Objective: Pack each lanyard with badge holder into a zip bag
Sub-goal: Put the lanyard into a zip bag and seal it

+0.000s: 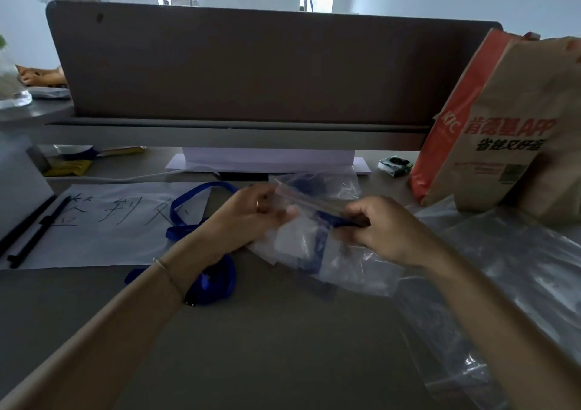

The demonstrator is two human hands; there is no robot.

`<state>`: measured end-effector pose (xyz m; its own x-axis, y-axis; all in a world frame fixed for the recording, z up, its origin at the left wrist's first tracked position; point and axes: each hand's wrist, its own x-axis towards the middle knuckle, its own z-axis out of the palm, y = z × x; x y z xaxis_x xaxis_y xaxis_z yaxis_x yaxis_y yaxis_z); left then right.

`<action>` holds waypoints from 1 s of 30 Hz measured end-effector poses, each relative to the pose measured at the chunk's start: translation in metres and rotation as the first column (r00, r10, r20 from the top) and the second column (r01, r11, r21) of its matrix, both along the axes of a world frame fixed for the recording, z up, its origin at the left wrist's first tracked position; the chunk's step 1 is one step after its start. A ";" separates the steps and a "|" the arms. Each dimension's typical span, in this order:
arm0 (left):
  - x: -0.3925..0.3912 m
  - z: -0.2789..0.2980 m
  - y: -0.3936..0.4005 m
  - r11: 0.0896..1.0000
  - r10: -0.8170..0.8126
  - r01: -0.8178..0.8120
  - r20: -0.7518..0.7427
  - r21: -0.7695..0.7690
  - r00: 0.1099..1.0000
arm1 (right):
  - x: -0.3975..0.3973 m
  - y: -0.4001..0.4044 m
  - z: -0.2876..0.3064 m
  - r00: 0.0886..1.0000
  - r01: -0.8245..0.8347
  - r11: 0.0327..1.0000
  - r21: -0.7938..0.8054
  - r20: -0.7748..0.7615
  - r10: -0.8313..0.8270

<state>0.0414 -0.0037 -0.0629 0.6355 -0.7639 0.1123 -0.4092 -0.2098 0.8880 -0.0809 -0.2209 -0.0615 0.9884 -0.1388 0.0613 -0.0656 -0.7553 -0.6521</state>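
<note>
So, head cam only here, looking down at a grey counter (283, 346) with both hands up in the middle of the shot. The left hand (251, 217) has its fingers (284, 213) curled onto the top edge of a clear zip bag (314, 252), pinching it right by the zip strip, and there's a ring on one finger plus a thin bracelet (166, 271) at the wrist. The right hand (383, 230) is curled too, fingers closed around a bit of blue lanyard (333, 221) at the bag's mouth on the other side. Through the plastic you can see a white badge holder (289, 239) and more blue strap sitting inside the bag, so that one looks partly in; it's blurry, so I can't tell how much is still outside.

More blue lanyards (188, 208) lie loose on the counter under and behind the left wrist, one looping over a white paper sheet (94, 227) with handwritten characters on it. A black pen (37, 230) rests on the left end of that sheet. Another bag with something blue in it (314, 183) sits just behind the hands. To the right there's a heap of clear plastic bags (503, 268), and behind it a brown and red paper takeaway bag (496, 126) standing upright. A grey divider panel (251, 63) runs across the back of the counter.
</note>
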 end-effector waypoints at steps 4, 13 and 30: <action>0.004 -0.007 0.005 0.998 0.039 -0.035 -0.074 0.053 0.996 | 0.001 -0.001 -0.001 1.000 0.028 0.993 0.112 0.000 -0.028; 0.023 -0.019 0.010 0.965 0.226 -0.244 -0.162 -0.097 0.961 | -0.001 -0.014 0.000 0.974 0.189 0.843 0.503 0.012 -0.226; 0.091 -0.015 -0.074 0.852 0.501 -0.510 0.102 0.119 0.860 | 0.116 -0.080 -0.014 0.795 0.493 0.759 0.426 0.134 -0.592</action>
<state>0.1321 -0.0773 -0.0784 0.9330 -0.3497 0.0845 -0.2685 -0.5206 0.8105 0.0348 -0.3009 -0.0753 0.6956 -0.7069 0.1282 -0.1936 -0.3563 -0.9141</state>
